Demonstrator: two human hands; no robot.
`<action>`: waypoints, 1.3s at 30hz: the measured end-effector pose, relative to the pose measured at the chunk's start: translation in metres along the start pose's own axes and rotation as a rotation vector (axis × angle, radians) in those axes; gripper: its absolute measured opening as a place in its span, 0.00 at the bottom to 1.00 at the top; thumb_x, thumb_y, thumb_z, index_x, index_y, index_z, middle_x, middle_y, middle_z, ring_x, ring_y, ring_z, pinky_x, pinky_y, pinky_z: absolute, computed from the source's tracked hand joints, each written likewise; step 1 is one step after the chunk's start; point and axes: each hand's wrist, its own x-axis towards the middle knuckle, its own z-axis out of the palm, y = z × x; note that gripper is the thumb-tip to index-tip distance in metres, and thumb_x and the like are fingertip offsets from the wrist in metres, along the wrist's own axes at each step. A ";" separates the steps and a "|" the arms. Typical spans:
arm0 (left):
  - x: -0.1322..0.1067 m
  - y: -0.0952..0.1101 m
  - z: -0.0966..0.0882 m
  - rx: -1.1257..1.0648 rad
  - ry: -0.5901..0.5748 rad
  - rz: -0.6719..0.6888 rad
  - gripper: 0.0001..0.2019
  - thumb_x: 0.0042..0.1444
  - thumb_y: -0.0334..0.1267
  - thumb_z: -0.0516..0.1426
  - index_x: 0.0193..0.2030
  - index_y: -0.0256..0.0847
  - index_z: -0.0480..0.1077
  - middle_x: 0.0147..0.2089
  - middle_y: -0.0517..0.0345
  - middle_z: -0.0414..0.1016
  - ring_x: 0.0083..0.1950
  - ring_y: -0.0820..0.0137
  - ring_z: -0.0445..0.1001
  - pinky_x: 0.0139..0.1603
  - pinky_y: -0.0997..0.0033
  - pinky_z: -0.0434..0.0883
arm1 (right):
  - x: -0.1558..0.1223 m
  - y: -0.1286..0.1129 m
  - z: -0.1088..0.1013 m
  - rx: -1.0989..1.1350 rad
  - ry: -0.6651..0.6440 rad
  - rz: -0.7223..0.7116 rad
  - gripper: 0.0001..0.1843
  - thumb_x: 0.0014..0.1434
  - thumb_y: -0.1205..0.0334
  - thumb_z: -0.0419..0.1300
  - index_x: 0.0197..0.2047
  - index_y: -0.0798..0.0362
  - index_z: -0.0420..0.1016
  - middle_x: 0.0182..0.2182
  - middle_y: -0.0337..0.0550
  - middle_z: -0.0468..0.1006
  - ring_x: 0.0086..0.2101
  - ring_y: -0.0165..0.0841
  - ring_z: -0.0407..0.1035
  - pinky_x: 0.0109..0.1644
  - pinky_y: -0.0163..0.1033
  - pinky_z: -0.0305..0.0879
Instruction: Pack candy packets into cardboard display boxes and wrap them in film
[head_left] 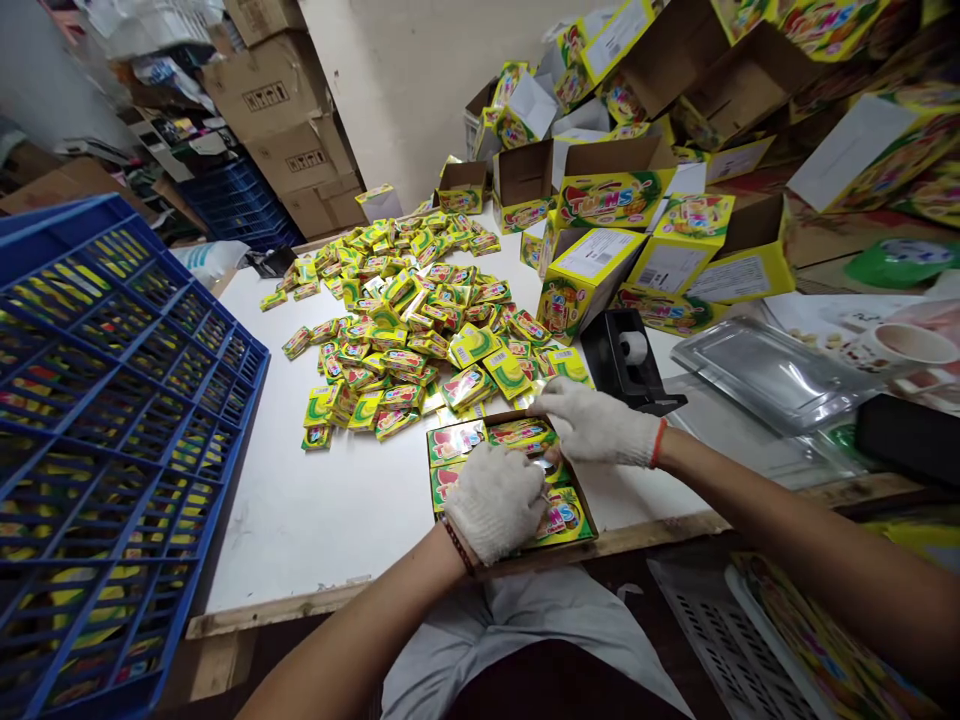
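Observation:
An open display box (430,478) filled with rows of small yellow-green fruit-printed packs (566,515) lies at the table's front edge. My left hand (499,502), in a white knit glove, rests over the box's middle with fingers curled down; whatever is under the fingertips is hidden. From the right, my right hand (600,425), also gloved, reaches over the box's far right corner, fingers across the rim and thumb toward the packs inside. Just beyond the box spreads a large heap of loose packs (409,340), some almost touching its far edge.
A blue crate (247,350) of packs stands tilted at the left. A black tape dispenser (630,365) sits right of the heap, near a clear plastic lid (772,370). Open printed cartons (615,200) pile up behind. Brown boxes (277,95) are stacked back left.

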 end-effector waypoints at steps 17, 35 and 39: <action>0.032 0.007 -0.009 0.029 -0.132 -0.087 0.13 0.58 0.42 0.60 0.46 0.37 0.71 0.43 0.45 0.79 0.46 0.54 0.77 0.45 0.57 0.72 | 0.006 -0.019 -0.042 -0.056 -0.012 0.122 0.11 0.65 0.54 0.55 0.45 0.51 0.68 0.36 0.46 0.77 0.31 0.35 0.69 0.32 0.36 0.54; 0.013 0.001 0.013 0.117 -0.054 0.077 0.12 0.65 0.36 0.52 0.51 0.38 0.72 0.47 0.47 0.76 0.49 0.58 0.75 0.53 0.57 0.71 | -0.008 -0.010 -0.005 -0.235 0.190 -0.171 0.08 0.63 0.65 0.53 0.40 0.56 0.73 0.36 0.52 0.78 0.38 0.40 0.70 0.41 0.40 0.61; 0.001 0.004 0.031 0.074 0.069 0.065 0.15 0.61 0.37 0.56 0.53 0.36 0.71 0.53 0.44 0.74 0.54 0.56 0.72 0.59 0.55 0.69 | -0.011 -0.002 0.025 -0.287 0.304 -0.366 0.12 0.63 0.66 0.53 0.43 0.58 0.76 0.41 0.55 0.79 0.43 0.42 0.72 0.48 0.44 0.65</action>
